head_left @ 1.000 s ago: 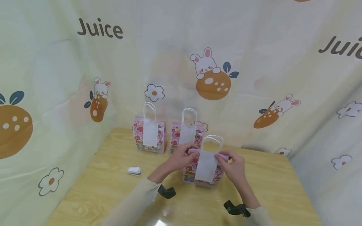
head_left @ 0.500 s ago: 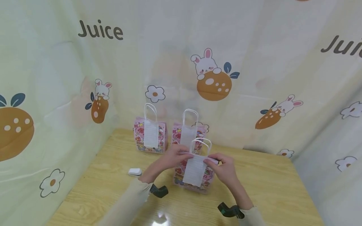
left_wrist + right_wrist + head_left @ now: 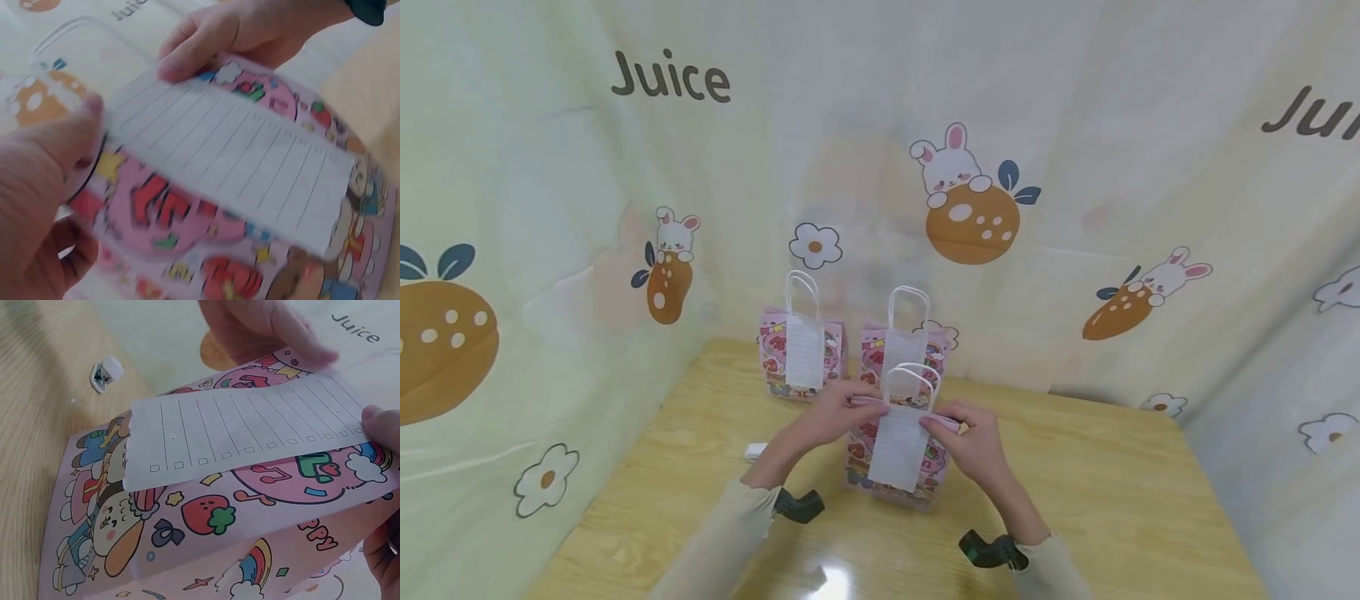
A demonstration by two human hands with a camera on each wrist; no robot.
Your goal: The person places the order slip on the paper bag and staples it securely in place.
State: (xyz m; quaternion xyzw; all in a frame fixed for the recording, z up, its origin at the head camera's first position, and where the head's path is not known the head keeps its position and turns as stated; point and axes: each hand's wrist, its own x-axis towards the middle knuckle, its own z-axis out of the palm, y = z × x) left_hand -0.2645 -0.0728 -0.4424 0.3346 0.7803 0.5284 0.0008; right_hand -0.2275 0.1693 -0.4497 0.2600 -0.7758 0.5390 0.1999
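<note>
Both hands hold a pink cartoon-print paper gift bag (image 3: 934, 471) by its folded top edge, one at each upper corner. My left hand (image 3: 833, 414) pinches the left corner, my right hand (image 3: 973, 442) the right one. Between them a white checklist strip (image 3: 898, 450), lined and with small boxes, hangs down the bag's front; its torn lower end shows in the right wrist view. White twisted handles (image 3: 934, 377) rise above the fold. In the left wrist view, the left thumb lies beside the strip's top. Whether the bag's bottom touches the table, I cannot tell.
Two similar pink bags with strips and handles stand at the table's back: one at left (image 3: 805, 354), one (image 3: 874, 350) partly hidden behind the held bag. A small white stapler (image 3: 756, 451) lies by the left forearm. Printed curtains (image 3: 850, 167) surround the wooden table (image 3: 1075, 500).
Both hands have carried the bag leftward across the table, so it now covers more of the back middle bag. The left arm has come partly over the stapler in the head view.
</note>
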